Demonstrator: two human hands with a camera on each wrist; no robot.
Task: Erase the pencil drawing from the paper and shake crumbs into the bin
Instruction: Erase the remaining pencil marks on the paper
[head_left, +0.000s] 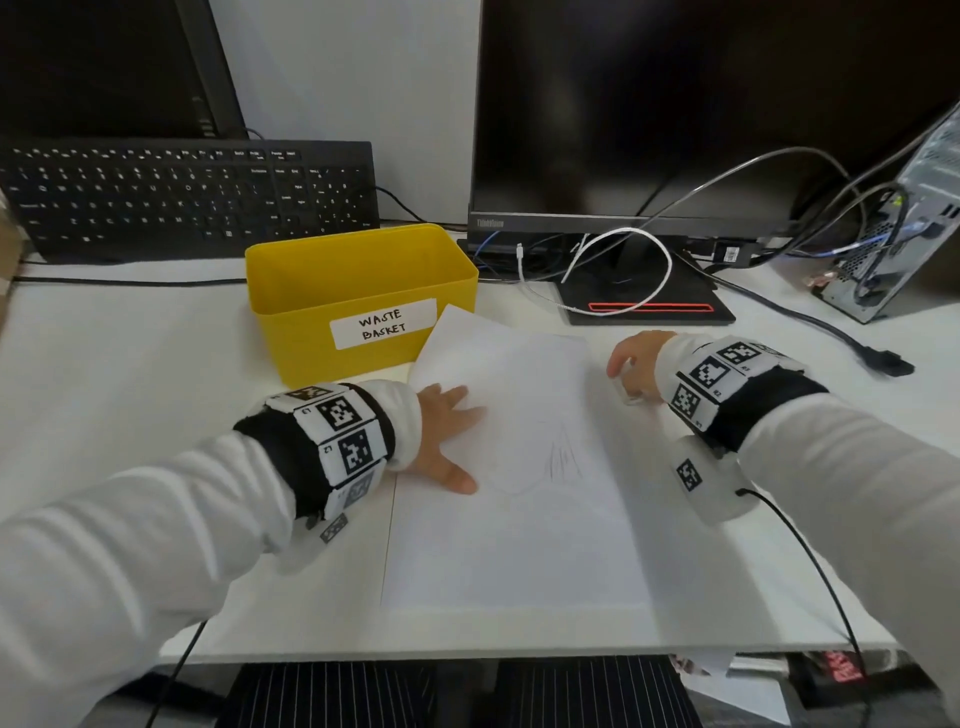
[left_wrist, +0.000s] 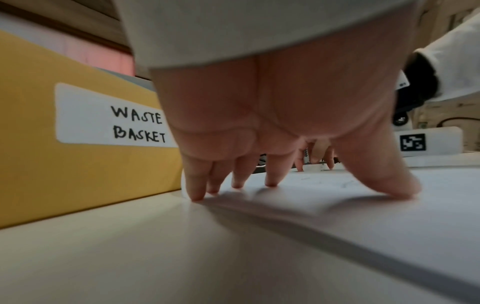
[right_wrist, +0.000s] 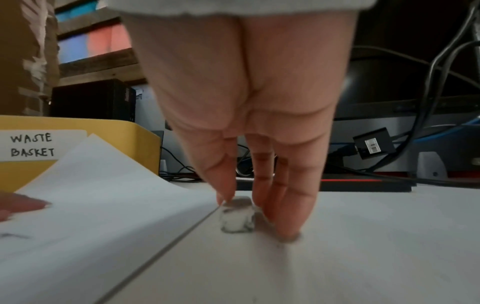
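Left hand (head_left: 447, 436) presses paper (head_left: 519, 493); right hand (head_left: 636, 364) pinches eraser (right_wrist: 236, 216).

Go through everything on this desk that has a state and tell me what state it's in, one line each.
paper: flat on desk, far corner lifted, pencil marks remain
eraser: on desk beside paper, pinched by right hand
left hand: fingers spread, pressing paper
waste basket: upright, open
monitor: screen dark

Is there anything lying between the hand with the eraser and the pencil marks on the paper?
Nothing visible. The right hand pinches the eraser on the desk just off the paper's right edge; bare paper lies between it and the pencil drawing.
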